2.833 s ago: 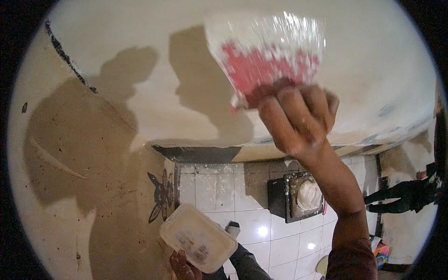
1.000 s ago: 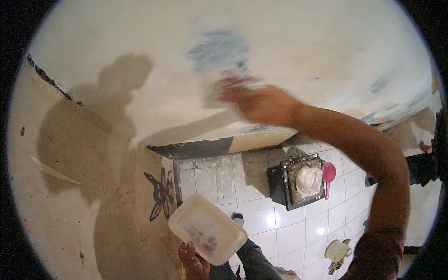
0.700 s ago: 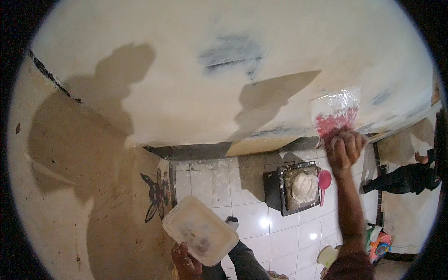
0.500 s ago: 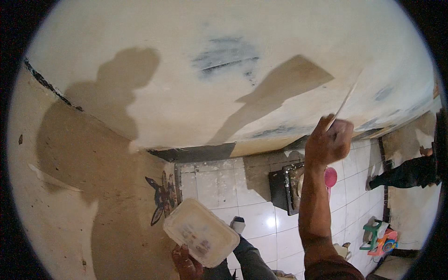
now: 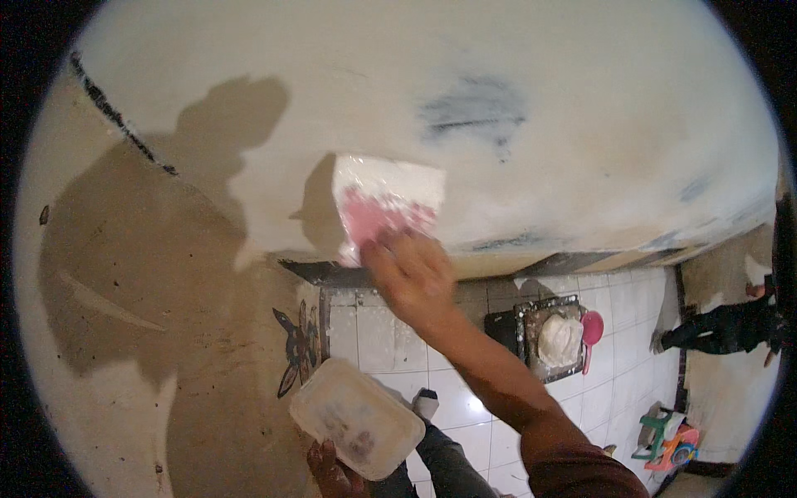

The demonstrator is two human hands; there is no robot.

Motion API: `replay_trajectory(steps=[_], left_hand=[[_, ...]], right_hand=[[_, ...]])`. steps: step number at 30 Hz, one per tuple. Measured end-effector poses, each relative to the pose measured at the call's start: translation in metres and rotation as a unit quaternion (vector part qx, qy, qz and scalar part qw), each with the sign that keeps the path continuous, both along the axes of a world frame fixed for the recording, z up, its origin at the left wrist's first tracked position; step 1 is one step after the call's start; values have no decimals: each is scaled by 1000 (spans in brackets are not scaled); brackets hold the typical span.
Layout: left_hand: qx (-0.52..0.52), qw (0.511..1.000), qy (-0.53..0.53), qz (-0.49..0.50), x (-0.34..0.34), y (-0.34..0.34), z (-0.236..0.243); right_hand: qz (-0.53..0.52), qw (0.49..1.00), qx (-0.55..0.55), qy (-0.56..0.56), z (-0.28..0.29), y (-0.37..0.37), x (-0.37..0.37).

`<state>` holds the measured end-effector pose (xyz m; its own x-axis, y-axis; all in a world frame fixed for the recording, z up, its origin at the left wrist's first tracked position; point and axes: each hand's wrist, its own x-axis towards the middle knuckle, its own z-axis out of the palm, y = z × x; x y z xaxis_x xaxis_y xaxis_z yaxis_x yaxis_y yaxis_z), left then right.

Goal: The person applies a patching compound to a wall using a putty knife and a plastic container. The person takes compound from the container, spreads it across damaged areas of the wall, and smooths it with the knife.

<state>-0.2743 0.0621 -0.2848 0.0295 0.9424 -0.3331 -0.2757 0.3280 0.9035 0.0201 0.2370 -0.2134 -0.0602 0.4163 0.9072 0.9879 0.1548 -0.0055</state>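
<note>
My right hand, slightly blurred, is closed round a pink plastic putty scraper. White putty covers the far part of its broad blade, which is at the pale wall; whether it touches cannot be told. A dark grey patch on the wall lies beyond it to the right. Low on the left, my left hand grips the lower edge of a rectangular, whitish plastic tub with darker smudges at its middle.
On the white tiled floor stands a dark tray with a white lump and a pink ladle. A brown side wall is close on the left. Another person's dark-clothed leg and a green-and-orange stool are at right.
My right hand swung left from the right side of the wall and turned the scraper, so its pink, putty-covered face now shows. The tub in my left hand barely moved. The view shifted slightly.
</note>
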Motion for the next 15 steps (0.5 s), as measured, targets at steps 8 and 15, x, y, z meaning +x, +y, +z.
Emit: replay_trajectory(steps=[8,15], left_hand=[[-41,998,-37,17,0,-1,1],[-162,982,-80,53,20,6,20]], right_hand=[[-80,979,61,-177,164,-23,78],[-86,971,-90,-202,47,-8,102]])
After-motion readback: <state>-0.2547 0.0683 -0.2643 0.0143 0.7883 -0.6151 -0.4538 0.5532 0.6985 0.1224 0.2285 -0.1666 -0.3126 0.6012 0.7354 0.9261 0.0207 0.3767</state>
